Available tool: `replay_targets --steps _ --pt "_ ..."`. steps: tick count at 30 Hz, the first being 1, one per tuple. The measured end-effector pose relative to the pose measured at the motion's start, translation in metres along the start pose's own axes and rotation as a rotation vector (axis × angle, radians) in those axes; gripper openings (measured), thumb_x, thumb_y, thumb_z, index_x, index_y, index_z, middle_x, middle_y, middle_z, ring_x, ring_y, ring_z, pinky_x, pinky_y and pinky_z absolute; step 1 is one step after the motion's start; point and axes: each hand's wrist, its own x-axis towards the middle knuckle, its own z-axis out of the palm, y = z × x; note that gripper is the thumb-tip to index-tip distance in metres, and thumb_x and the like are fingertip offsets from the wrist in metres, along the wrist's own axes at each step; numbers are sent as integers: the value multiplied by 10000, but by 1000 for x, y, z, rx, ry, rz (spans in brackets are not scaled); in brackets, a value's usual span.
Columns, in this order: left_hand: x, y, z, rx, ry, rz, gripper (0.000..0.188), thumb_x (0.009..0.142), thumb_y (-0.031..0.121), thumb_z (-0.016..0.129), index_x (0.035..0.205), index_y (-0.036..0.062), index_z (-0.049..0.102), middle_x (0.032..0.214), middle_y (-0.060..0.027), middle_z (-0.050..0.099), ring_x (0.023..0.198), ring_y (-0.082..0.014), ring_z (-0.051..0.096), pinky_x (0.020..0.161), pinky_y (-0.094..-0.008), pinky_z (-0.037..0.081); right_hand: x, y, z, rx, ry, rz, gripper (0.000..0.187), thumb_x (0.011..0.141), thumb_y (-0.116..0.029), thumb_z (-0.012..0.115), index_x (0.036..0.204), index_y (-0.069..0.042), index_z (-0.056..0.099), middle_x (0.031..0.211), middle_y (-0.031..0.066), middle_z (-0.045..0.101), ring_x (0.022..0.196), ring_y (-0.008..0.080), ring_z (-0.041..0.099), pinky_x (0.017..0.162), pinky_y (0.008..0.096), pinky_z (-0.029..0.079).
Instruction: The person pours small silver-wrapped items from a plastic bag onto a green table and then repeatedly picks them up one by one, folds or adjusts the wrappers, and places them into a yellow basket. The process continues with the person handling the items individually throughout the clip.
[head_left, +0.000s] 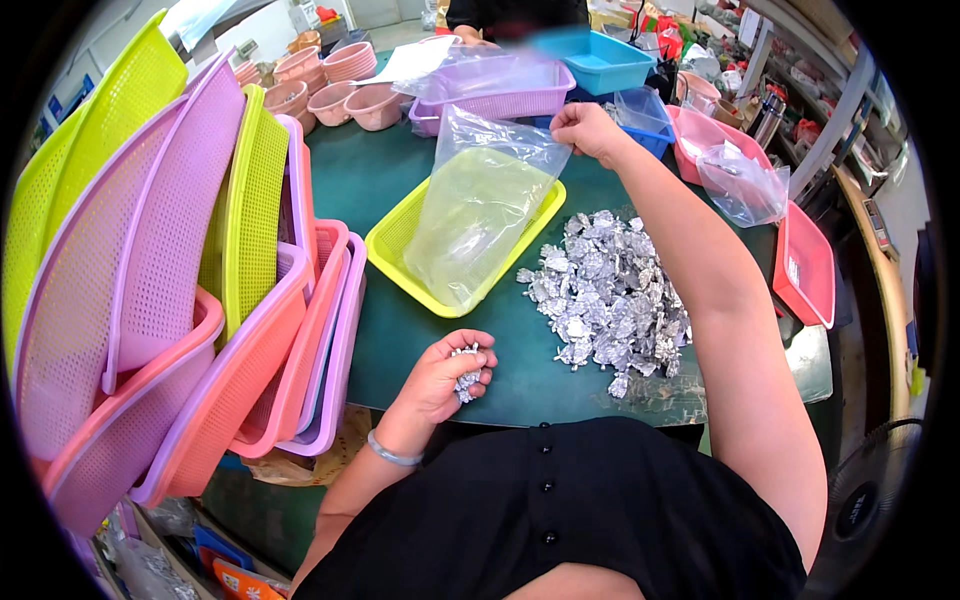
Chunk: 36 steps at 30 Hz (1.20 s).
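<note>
Curled close to the table's front edge, my left hand [440,378] holds a few small silver metal pieces [466,374] between fingers and palm. My right hand [588,133] reaches far forward, its fingers pinched at the upper right corner of a clear plastic bag [480,210]. The bag leans slantwise over a yellow-green plastic basket [390,240], its lower end resting on the near rim. Beside the basket, under my right forearm, lies a loose heap of silver metal pieces [610,300]; their exact kind is too small to tell.
Stacked purple, green and pink baskets [160,250] crowd the left. Pink bowls [350,100], a purple basket [500,95] and a blue basket [595,65] stand at the back, near another person [515,15]. Pink trays [805,265] line the right; a black fan [865,500] sits low right.
</note>
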Motion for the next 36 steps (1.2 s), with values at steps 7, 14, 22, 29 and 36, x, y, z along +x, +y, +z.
replay_targets --steps 7,14,22,29,36 --pt "-8 18 24 134 -71 63 189 776 -19 531 957 33 541 799 -75 563 627 -130 530 497 -212 429 -14 -80 6 -43 325 -703 86 734 -8 608 820 -21 606 747 52 607 671 117 556 608 245 448" --pt "-20 72 62 215 -42 346 217 777 -21 501 986 29 532 809 -72 557 618 -124 523 475 -200 414 -76 -120 38 -196 -12 -861 307 741 7 612 1036 -28 536 759 2 539 586 70 444 545 212 398" --pt "18 177 117 -49 -130 550 203 815 30 503 1010 -9 459 846 -119 551 659 -154 530 474 -233 430 -124 -122 45 -393 4 -953 377 714 -7 617 1068 -18 486 852 128 552 749 269 580 639 328 472" --pt "58 171 119 113 99 387 191 831 58 483 982 -50 434 892 -180 515 648 -183 513 500 -240 455 -147 -113 51 -652 -51 -889 291 730 -12 532 1012 -20 463 850 146 523 790 327 547 653 389 459" --pt "74 152 108 182 307 377 207 819 30 485 982 -69 404 812 -182 508 618 -228 514 501 -301 462 -162 -101 68 -766 -105 -970 266 654 18 525 905 -4 442 866 115 514 809 278 563 664 364 474"
